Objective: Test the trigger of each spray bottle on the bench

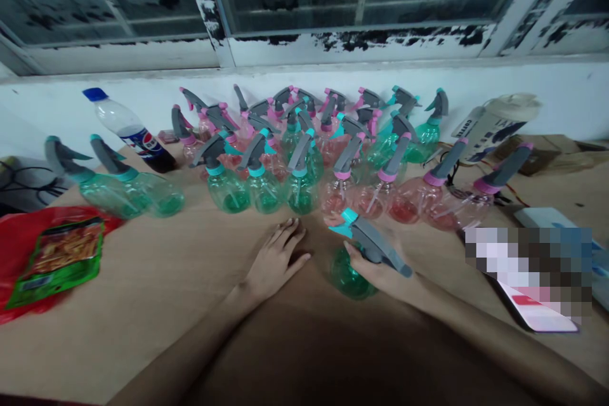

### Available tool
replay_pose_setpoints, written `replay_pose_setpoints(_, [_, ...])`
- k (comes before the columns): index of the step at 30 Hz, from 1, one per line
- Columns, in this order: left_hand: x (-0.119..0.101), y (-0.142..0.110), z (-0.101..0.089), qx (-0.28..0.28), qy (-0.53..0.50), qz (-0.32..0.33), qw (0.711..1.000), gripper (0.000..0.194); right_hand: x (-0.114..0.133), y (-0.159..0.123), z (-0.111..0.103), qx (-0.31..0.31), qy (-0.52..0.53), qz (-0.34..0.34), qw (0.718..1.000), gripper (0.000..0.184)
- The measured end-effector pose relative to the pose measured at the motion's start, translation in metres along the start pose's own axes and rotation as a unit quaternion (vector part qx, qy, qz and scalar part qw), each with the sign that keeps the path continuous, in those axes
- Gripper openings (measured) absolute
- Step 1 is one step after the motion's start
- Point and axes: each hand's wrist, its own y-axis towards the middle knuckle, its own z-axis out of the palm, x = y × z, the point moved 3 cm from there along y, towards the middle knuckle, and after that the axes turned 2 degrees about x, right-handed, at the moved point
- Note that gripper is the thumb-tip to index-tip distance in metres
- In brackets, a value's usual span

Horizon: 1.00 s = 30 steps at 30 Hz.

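My right hand (380, 276) is wrapped round a green spray bottle (349, 276) with a grey and teal trigger head, held near the middle of the wooden table (166, 304). My left hand (276, 260) lies flat on the table just left of it, fingers stretched out and empty. Right behind both hands stands a crowd of several green spray bottles (261, 187) and pink spray bottles (404, 200) with grey triggers. Two more green bottles (124, 193) lie apart at the left.
A cola bottle (136, 133) leans at the back left. A red bag with a green snack packet (61, 257) lies at the left edge. A white fan-like device (495, 124) and flat papers (537, 314) sit at the right, under a white wall and window.
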Motion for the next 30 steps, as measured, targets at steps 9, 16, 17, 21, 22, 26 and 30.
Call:
replay_pose_setpoints(9, [-0.001, 0.000, -0.003, 0.008, -0.016, -0.001, 1.000, 0.049, 0.005, 0.001, -0.004, -0.011, 0.009, -0.019, 1.000, 0.008])
replay_pose_setpoints(16, [0.000, 0.000, -0.004, 0.007, -0.016, -0.002, 1.000, 0.047, 0.007, 0.001, -0.006, 0.001, 0.031, -0.006, 0.999, 0.010])
replay_pose_setpoints(17, [0.000, 0.000, -0.003, 0.007, -0.016, -0.002, 1.000, 0.047, 0.007, 0.002, -0.005, 0.002, 0.029, -0.007, 1.000, 0.015])
replay_pose_setpoints(21, [0.000, 0.000, -0.002, 0.015, -0.018, -0.004, 1.000, 0.049, 0.002, 0.001, -0.003, -0.021, 0.008, -0.009, 1.000, 0.024])
replay_pose_setpoints(22, [0.000, 0.000, -0.002, 0.015, -0.019, -0.003, 1.000, 0.049, 0.000, 0.000, -0.003, -0.022, 0.003, -0.011, 1.000, 0.023])
replay_pose_setpoints(26, [0.001, 0.000, -0.002, 0.007, -0.024, 0.001, 1.000, 0.048, -0.006, -0.002, 0.001, -0.007, -0.017, -0.019, 1.000, 0.016])
replay_pose_setpoints(30, [0.001, 0.000, -0.003, 0.004, -0.026, -0.001, 1.000, 0.047, -0.006, -0.002, 0.001, -0.009, -0.011, -0.007, 1.000, 0.017])
